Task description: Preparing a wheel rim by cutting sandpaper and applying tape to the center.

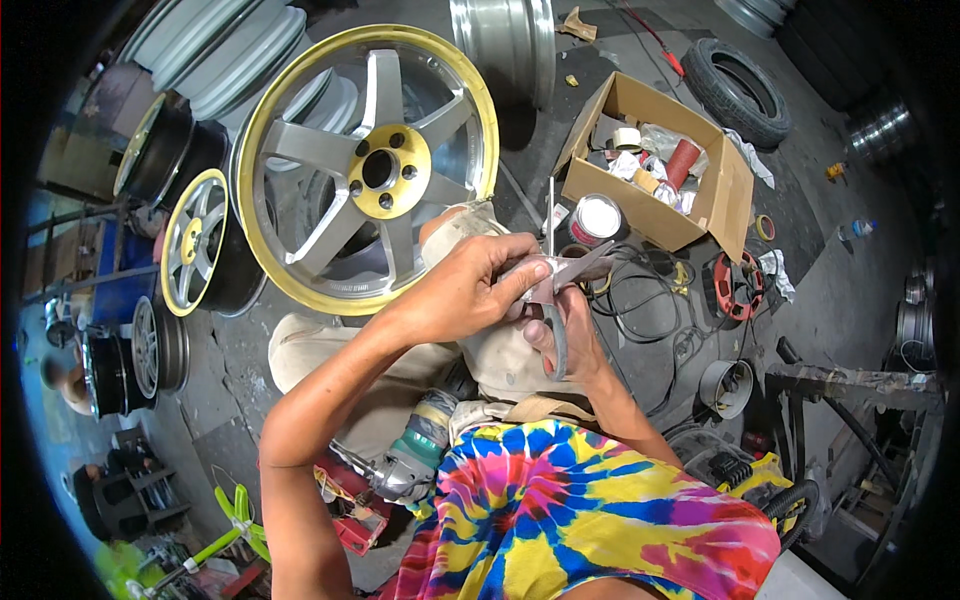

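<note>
In front of my lap my right hand [583, 335] is closed on a pair of scissors [551, 215]. Their blades point away from me and stand apart, and a grey handle loop hangs below the fingers. My left hand [470, 285] is closed too, its thumb and fingers pinching a small greyish sheet [543, 291] beside the blades; its material is hard to make out. Just beyond my left hand, a large wheel rim [385, 85] with silver spokes and a yellow lip and hub leans upright near my knees. A green power tool [425, 435] lies by my lap.
An open cardboard box [640, 218] holds rolls, crumpled paper and a red cylinder. Next to it stands an open can [596, 218]. Black cables [640, 300] coil on the floor near a red reel [735, 285]. A tyre [737, 95] lies at the far right; more rims [195, 240] stand left.
</note>
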`<action>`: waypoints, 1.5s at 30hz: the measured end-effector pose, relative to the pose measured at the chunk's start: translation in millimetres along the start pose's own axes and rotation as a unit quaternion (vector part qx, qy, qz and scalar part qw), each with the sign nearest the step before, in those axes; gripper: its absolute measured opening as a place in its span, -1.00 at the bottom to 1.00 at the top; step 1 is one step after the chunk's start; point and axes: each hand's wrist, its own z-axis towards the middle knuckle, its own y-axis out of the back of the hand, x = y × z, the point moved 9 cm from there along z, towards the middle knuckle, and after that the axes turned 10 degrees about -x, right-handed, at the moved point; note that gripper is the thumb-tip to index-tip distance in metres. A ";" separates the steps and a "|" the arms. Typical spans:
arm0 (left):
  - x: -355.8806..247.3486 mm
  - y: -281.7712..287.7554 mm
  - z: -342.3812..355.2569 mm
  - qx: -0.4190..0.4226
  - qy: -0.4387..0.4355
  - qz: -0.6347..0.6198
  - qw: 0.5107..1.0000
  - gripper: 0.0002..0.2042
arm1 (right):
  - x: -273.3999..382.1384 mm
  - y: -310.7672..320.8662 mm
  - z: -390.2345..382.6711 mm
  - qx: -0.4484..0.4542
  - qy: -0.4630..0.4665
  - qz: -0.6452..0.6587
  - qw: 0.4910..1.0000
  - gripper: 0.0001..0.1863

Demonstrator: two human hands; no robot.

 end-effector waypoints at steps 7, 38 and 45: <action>3.8 2.1 -0.6 0.003 0.025 0.025 0.999 -0.75 | -4.3 3.0 -8.2 -0.076 -0.063 -0.040 0.994 -0.17; 15.6 -19.4 -0.7 0.094 0.062 -0.071 0.991 -0.73 | 2.6 1.5 -7.2 -0.041 0.003 0.038 0.998 -0.21; 12.0 -16.4 1.2 0.117 0.064 -0.072 0.988 -0.71 | 3.6 -2.0 -3.9 -0.008 0.022 -0.006 1.000 -0.09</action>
